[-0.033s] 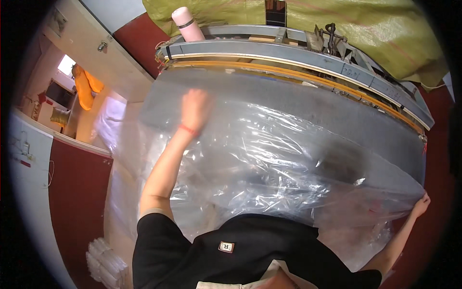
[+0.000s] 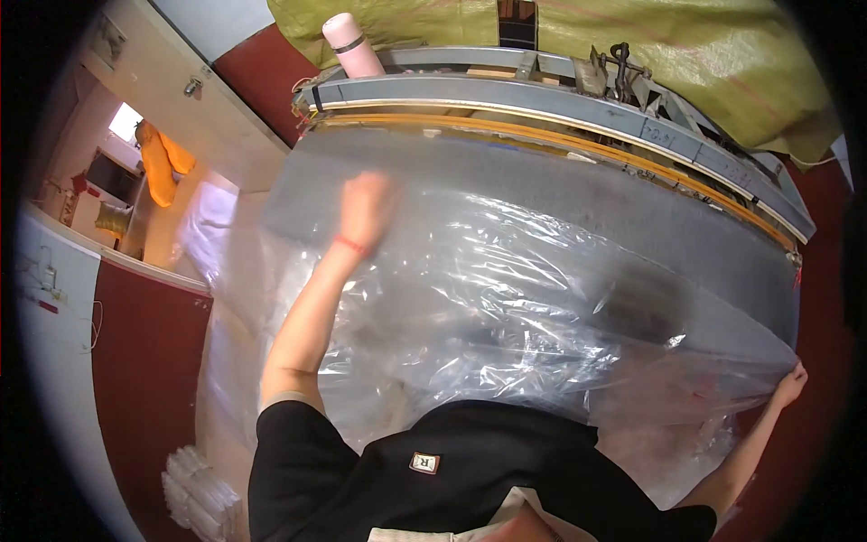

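Observation:
A wide sheet of clear plastic film (image 2: 506, 307) lies wrinkled and shiny over the grey worktop (image 2: 433, 158), its near part reaching down to my body. At the far right, my right hand (image 2: 791, 384) pinches the film's edge at the worktop's right corner, and the film runs taut from there. My left hand (image 2: 366, 208), a red band at its wrist, is over the film's far left part. Motion blurs its fingers, so their pose is unclear, and whether it touches the film cannot be made out.
Along the worktop's far side runs a grey metal bar (image 2: 470, 90) with orange strips below it. A pink bottle (image 2: 352, 47) stands behind its left end, a metal clamp (image 2: 619, 72) further right. Yellow-green sheeting (image 2: 686, 72) hangs behind. Bundled clear plastic (image 2: 199, 492) lies lower left.
My left hand has shifted very slightly toward me. My right hand stays where it was on the film's edge.

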The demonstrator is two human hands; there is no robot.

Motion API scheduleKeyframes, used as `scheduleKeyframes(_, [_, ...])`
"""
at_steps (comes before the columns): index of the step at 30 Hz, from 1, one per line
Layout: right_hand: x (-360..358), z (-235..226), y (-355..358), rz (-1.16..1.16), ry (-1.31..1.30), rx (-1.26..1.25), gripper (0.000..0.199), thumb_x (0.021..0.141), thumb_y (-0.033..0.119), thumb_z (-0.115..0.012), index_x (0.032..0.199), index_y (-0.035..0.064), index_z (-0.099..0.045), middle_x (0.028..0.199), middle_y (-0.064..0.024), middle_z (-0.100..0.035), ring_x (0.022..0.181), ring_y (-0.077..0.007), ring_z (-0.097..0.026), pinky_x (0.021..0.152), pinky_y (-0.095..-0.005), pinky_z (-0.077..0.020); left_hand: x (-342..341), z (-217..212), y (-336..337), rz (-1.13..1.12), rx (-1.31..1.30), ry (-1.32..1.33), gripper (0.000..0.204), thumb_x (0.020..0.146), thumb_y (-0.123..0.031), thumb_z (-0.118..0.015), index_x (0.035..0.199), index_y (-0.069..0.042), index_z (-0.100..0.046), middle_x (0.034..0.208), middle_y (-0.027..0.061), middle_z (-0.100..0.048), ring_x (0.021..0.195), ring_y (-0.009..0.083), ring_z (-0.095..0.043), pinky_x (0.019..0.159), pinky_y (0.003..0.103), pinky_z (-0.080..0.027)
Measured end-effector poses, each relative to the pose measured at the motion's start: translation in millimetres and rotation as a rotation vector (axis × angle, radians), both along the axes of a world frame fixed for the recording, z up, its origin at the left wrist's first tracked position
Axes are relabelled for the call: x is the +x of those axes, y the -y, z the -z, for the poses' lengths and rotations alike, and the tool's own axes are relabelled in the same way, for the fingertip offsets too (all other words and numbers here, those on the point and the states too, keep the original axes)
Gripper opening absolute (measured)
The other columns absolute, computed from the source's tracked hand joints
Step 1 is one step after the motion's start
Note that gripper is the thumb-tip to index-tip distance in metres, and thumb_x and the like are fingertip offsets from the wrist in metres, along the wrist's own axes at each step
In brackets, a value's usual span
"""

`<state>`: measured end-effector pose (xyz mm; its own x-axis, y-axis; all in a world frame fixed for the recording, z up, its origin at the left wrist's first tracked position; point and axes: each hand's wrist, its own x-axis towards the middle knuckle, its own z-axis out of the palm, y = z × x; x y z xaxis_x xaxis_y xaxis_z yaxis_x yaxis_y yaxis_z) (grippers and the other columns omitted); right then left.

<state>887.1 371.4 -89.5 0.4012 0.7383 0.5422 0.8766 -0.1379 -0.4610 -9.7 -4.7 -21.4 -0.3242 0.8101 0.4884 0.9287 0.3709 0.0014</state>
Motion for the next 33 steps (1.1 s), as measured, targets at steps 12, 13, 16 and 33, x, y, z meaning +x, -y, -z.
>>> scheduleKeyframes(12, [7.0, 1.0, 26.1, -0.008, -0.080, 0.008, 0.037, 0.084, 0.036, -0.047, 0.101, 0.0039, -0.055, 0.102, -0.0131, -0.058, 0.092, -0.0264, -0.054, 0.080, -0.0333, -0.0404, -8.1, 19.4, -36.7, 0.023, 0.122, 0.326, 0.009, 0.076, -0.008, -0.057, 0.081, -0.002, -0.052, 0.104, 0.0112, -0.057, 0.091, 0.0301, -0.054, 0.074, 0.035, -0.044])
scheduleKeyframes(13, [13.8, 3.1, 26.0, -0.002, -0.078, 0.010, 0.037, 0.084, 0.036, -0.047, 0.101, 0.0039, -0.055, 0.102, -0.0131, -0.058, 0.092, -0.0264, -0.054, 0.080, -0.0333, -0.0404, -6.8, 15.1, -42.8, -0.056, 0.083, 0.358, 0.011, 0.075, -0.009, -0.057, 0.082, -0.002, -0.053, 0.102, 0.0107, -0.058, 0.090, 0.0299, -0.054, 0.073, 0.035, -0.044])
scheduleKeyframes(16, [22.8, 6.5, 27.7, -0.039, -0.071, 0.042, 0.039, 0.084, 0.037, -0.048, 0.100, 0.0023, -0.055, 0.101, -0.0130, -0.058, 0.093, -0.0250, -0.054, 0.080, -0.0329, -0.0404, -2.7, 3.4, -54.6, -0.146, 0.020, 0.338, 0.012, 0.074, -0.012, -0.059, 0.083, -0.004, -0.054, 0.096, 0.0095, -0.059, 0.088, 0.0296, -0.054, 0.071, 0.036, -0.044])
scheduleKeyframes(33, [-107.5, -59.8, -71.0, -0.273, -0.176, 0.092, 0.026, 0.080, 0.023, -0.045, 0.087, 0.0055, -0.064, 0.082, -0.0098, -0.063, 0.077, -0.0207, -0.058, 0.072, -0.0328, -0.0443, -63.1, -0.8, -49.6, -0.135, 0.726, 0.693, 0.016, 0.084, -0.018, -0.043, 0.078, -0.004, -0.049, 0.068, 0.0023, -0.049, 0.062, 0.0128, -0.047, 0.056, 0.027, -0.040])
